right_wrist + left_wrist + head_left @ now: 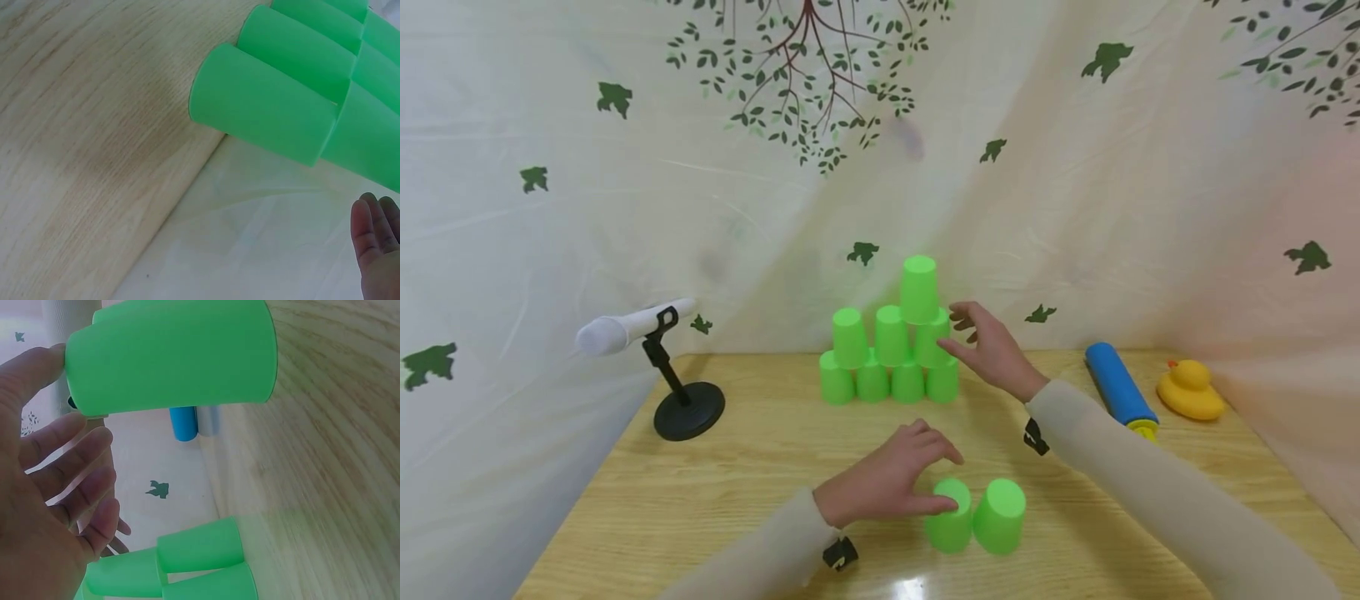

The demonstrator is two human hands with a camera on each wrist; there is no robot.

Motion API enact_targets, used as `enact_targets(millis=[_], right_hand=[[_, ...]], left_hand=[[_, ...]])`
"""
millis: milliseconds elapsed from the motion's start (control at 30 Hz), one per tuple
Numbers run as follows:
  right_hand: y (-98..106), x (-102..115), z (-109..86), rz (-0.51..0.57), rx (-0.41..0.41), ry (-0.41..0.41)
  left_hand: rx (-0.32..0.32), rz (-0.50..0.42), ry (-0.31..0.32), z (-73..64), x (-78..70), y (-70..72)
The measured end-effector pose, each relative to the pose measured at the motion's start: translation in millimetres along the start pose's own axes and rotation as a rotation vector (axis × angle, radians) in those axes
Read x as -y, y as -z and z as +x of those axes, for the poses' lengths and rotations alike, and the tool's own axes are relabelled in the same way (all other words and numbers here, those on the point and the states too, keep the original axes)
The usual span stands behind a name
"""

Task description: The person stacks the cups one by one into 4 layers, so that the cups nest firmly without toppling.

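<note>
Upside-down green cups stand as a pyramid (872,383) at the back of the table: several below, three above them, and a single top cup (919,290) over the right side. My right hand (996,354) is just right of the pyramid, fingers loosely spread and holding nothing; its fingers (375,228) show below the cups in the right wrist view. Nearer the front, two more upturned cups stand side by side, a left one (950,525) and a right one (1000,517). Over the left one is my left hand (891,475), fingers relaxed, thumb at the cup's upper edge.
A white microphone (632,325) on a black stand (689,411) is at the left. To the right lie a blue tube (1120,383) with a yellow end and a yellow rubber duck (1191,392). Behind the table (737,500) hangs a leaf-patterned cloth (760,225).
</note>
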State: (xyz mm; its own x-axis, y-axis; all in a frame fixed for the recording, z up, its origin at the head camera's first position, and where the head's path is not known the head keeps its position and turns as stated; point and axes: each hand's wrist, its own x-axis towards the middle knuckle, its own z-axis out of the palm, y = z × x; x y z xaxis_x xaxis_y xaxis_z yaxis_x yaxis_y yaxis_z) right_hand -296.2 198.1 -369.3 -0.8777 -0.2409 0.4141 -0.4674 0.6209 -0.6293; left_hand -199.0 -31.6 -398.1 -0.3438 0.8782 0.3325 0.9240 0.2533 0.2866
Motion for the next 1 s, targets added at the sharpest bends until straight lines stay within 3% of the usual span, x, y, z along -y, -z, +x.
enact_targets(millis=[333, 733, 1000], right_hand=[[-7.5, -5.6, -3.4, 0.034, 0.012, -0.052], [-10.5, -10.0, -3.3, 0.026, 0.013, -0.035], [-10.7, -11.1, -5.4, 0.025, 0.021, -0.040]], left_hand=[[0.029, 0.000, -0.014, -0.3, -1.0, -2.5], [0.046, -0.004, -0.101, -0.3, -0.6, -5.3], [0.047, 0.003, -0.101, -2.0, -0.4, -6.6]])
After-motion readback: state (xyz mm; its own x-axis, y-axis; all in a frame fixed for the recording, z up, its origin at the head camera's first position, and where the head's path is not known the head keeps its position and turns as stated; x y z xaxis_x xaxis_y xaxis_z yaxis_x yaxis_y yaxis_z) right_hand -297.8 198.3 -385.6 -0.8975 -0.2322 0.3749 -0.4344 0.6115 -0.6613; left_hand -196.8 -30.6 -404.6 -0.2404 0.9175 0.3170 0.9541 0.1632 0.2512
